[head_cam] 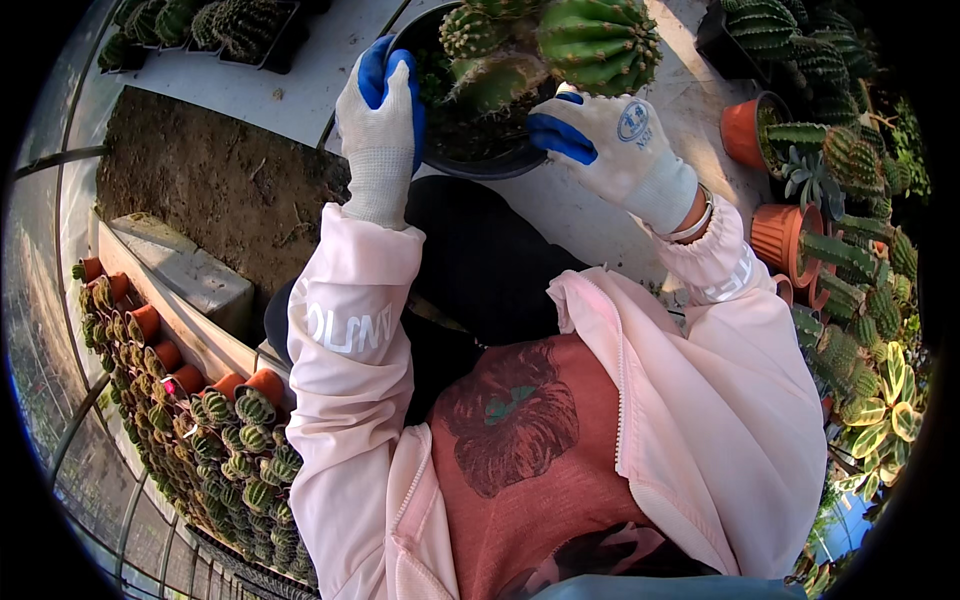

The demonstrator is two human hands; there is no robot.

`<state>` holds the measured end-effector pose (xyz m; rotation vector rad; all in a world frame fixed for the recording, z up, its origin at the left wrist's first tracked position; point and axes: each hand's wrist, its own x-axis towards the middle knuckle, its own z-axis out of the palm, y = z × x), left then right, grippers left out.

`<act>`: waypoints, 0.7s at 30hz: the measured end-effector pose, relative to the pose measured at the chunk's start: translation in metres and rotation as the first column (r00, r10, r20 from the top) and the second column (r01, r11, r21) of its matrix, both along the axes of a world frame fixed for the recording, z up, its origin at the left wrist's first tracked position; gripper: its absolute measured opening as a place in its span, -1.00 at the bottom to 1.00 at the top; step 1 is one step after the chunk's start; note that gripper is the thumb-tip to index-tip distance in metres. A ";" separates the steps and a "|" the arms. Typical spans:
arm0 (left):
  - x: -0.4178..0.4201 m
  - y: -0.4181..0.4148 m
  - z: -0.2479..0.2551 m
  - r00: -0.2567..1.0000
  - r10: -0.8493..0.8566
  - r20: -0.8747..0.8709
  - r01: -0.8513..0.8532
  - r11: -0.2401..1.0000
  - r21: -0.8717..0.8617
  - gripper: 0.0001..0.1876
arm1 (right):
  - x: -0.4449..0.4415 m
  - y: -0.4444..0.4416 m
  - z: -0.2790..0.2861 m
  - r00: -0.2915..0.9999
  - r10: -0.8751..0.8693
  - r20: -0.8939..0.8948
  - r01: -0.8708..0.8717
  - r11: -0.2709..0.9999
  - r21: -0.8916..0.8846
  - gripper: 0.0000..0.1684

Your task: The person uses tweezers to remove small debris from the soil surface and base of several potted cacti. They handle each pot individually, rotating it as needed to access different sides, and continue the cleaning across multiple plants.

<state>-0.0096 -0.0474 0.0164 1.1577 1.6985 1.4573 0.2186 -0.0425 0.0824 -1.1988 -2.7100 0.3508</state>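
A large round black plastic pot [484,169] stands before me, holding several ribbed, spiny cacti. The biggest, a green globular cactus [596,45], leans over the pot's right side. My left hand [382,112], in a white knit glove with blue coating, grips the pot's left rim. On the right, my right hand [611,142], gloved alike, reaches over the rim just below the globular cactus. One blue fingertip touches or nearly touches that cactus, while other fingers are hidden. Dark soil and small green weeds [433,75] show inside the pot.
Potted cacti in terracotta-coloured pots [784,236] line the right side. Dense rows of small cacti [225,465] fill the lower left, behind a concrete block [180,262]. Bare soil [217,172] lies left. Black trays of cacti [247,30] sit at upper left.
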 end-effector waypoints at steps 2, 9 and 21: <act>0.001 0.000 0.003 1.000 -0.003 0.016 0.003 1.000 -0.004 -0.62 | 0.000 0.001 -0.002 1.000 -0.011 -0.003 0.011 1.000 -0.017 -0.62; 0.001 -0.001 0.003 1.000 0.016 -0.023 -0.017 0.999 -0.046 -0.63 | 0.006 -0.001 0.003 0.988 -0.036 -0.152 0.030 0.999 -0.040 -0.63; 0.001 -0.003 0.008 1.000 0.009 -0.005 -0.009 0.997 -0.076 -0.64 | -0.002 -0.003 0.003 1.000 0.021 -0.007 -0.021 0.999 -0.043 -0.63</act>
